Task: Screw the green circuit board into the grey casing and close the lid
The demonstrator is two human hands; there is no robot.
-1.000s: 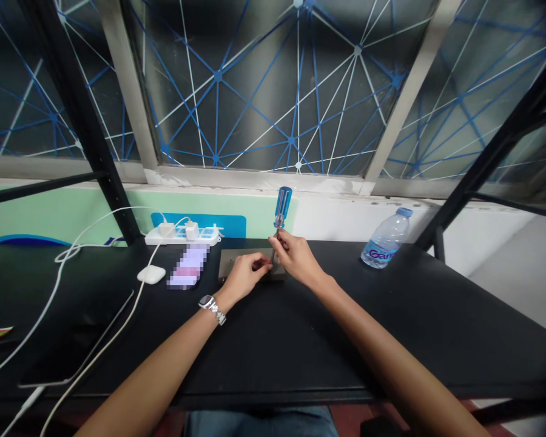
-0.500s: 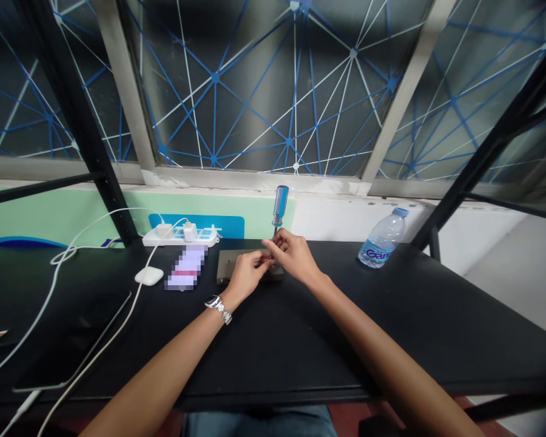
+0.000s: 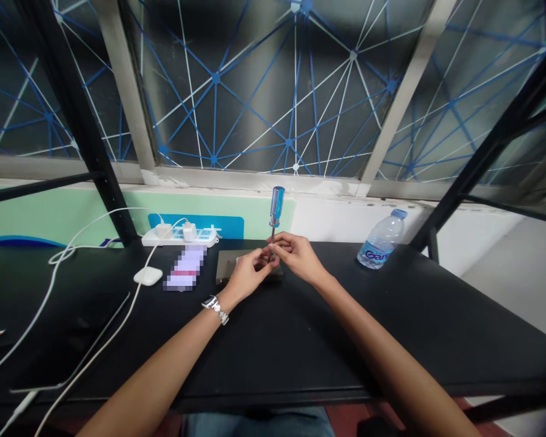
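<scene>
A screwdriver (image 3: pixel 276 206) with a clear blue handle stands nearly upright, tip down, over a flat grey-brown box-like object (image 3: pixel 226 267) on the black desk. Around its thin shaft, below the handle, the fingers of my right hand (image 3: pixel 295 255) are closed. My left hand (image 3: pixel 249 270), with a silver watch (image 3: pixel 215 308) at the wrist, rests over the object and pinches near the lower end of the shaft. The fingers hide the screwdriver's tip and whatever the left fingertips may hold there.
Left of the hands lie a phone (image 3: pixel 186 268), a white earbud case (image 3: pixel 148 276) and a dark tablet (image 3: pixel 68 346). White cables run from a power strip (image 3: pixel 204 237) across the desk's left side. A water bottle (image 3: pixel 381 240) stands at the back right.
The screwdriver's handle has shifted slightly left. My right hand's fingers have moved a little left and down along the shaft, while the left hand stays almost in place.
</scene>
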